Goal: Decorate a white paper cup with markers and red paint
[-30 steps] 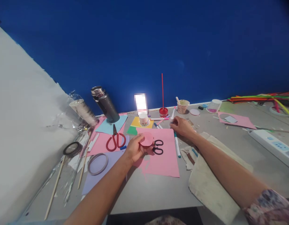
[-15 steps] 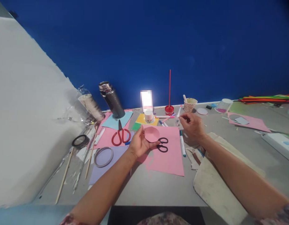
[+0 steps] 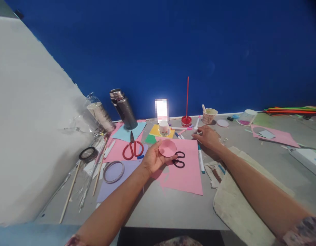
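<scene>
My left hand [image 3: 155,159] holds a round pink paper disc [image 3: 167,148] by its edge, thumb on top and fingers beneath. Just right of those fingers lie black-handled scissors [image 3: 180,160] on a large pink paper sheet [image 3: 187,181]; their blades are hidden. At the sheet's far right corner, my right hand [image 3: 208,137] has its thumb and fingertips closed around a small white-topped bottle [image 3: 195,130], which is partly hidden. A teal-capped marker [image 3: 201,160] lies below this hand. Straight ahead stands a small paper cup [image 3: 164,128] on yellow paper.
Red-handled scissors [image 3: 132,147], a dark flask [image 3: 124,109] and a tape roll [image 3: 88,154] are on the left. A red stick in a round base [image 3: 186,121] stands at the back. A cloth [image 3: 245,191] lies under my right forearm, and a power strip [image 3: 308,159] is farther right.
My right hand has lowered and moved slightly left, bringing its fingertips onto the small bottle. My left hand still holds the pink disc, now tipped a little differently. The view has shifted slightly.
</scene>
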{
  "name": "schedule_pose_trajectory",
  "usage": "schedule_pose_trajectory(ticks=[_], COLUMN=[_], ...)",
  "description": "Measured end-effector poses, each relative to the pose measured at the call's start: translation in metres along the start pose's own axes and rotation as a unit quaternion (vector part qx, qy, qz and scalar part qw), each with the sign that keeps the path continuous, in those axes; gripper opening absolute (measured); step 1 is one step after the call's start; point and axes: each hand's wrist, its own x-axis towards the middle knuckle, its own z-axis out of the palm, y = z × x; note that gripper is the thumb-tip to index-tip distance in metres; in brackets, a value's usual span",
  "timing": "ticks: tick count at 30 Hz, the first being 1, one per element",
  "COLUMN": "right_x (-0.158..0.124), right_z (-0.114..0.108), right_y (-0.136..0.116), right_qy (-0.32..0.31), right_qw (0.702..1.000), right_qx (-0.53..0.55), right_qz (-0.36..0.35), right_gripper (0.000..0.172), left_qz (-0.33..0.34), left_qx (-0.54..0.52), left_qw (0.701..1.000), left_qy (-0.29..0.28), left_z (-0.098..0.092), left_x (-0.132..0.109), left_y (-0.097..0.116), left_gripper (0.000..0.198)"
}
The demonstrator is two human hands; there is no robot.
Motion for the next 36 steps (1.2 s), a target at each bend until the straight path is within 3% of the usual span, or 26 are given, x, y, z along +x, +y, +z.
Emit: schedule_pose_trajectory(ticks=[4, 8, 12, 16, 19, 23, 28, 36], right_x=[-0.010, -0.037, -0.062, -0.074, -0.077, -0.077, -0.077, -0.077], right_z=[-0.007, -0.014, -0.010, -0.002, 0.002, 0.003, 0.002, -0.002], right_y=[-0.018, -0.049, -0.079, -0.092, -0.094, -0.092, -0.093, -0.099], right_qy=[-0.001, -0.052, -0.080, -0.116, -0.116, -0.107, -0.112, -0.111], right_qw=[0.999, 0.990, 0.978, 0.978, 0.986, 0.988, 0.987, 0.986], right_qx=[0.036, 0.085, 0.110, 0.138, 0.110, 0.102, 0.101, 0.122], right_qz=[-0.022, -0.103, -0.161, -0.102, -0.055, -0.054, -0.058, -0.026], right_gripper=[0.017, 0.016, 0.021, 0.031, 0.031, 0.033, 0.029, 0.027], left_qz=[0.026, 0.126, 0.159, 0.169, 0.173, 0.217, 0.234, 0.258], left_qx=[0.030, 0.085, 0.117, 0.141, 0.149, 0.223, 0.260, 0.305], left_qw=[0.999, 0.987, 0.978, 0.975, 0.973, 0.950, 0.937, 0.917], left_qy=[0.025, 0.060, 0.060, 0.032, 0.027, 0.038, 0.009, 0.014], left_z=[-0.004, -0.003, -0.001, 0.000, 0.001, 0.005, 0.010, 0.013], left_x=[0.005, 0.006, 0.003, 0.001, -0.001, -0.009, -0.019, -0.019], left_y=[-0.005, -0.009, -0.014, -0.019, -0.023, -0.026, -0.028, -0.033], left_gripper=[0.023, 0.020, 0.030, 0.040, 0.037, 0.026, 0.030, 0.034])
